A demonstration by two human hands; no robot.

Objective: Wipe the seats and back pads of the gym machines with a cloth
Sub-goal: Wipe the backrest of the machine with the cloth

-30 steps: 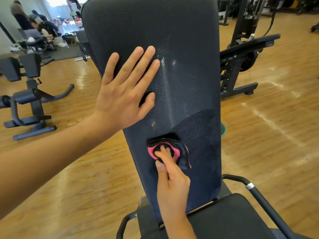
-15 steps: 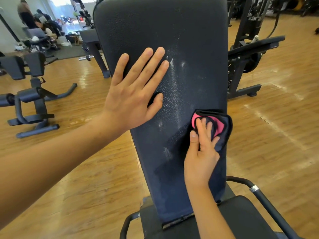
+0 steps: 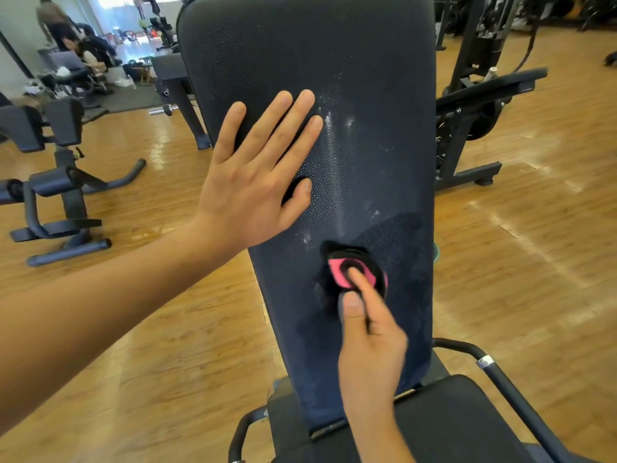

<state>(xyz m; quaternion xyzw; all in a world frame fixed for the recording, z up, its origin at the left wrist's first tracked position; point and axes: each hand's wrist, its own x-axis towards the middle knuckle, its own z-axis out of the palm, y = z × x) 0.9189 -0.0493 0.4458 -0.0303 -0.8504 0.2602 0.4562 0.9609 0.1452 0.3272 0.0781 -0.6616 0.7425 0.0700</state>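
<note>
Gym: padded benches (image 3: 53, 182), cable machine (image 3: 480, 35), wood floor (image 3: 534, 262).

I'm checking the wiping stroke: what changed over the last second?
The right hand swept the cloth from the back pad's lower middle out to its right edge, then back to the lower middle. The left hand stayed pressed flat on the pad higher up.

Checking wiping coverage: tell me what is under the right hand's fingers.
The right hand presses a dark cloth with a pink patch against the back pad. The pad surface beneath the cloth is covered, so its state cannot be seen.
</note>
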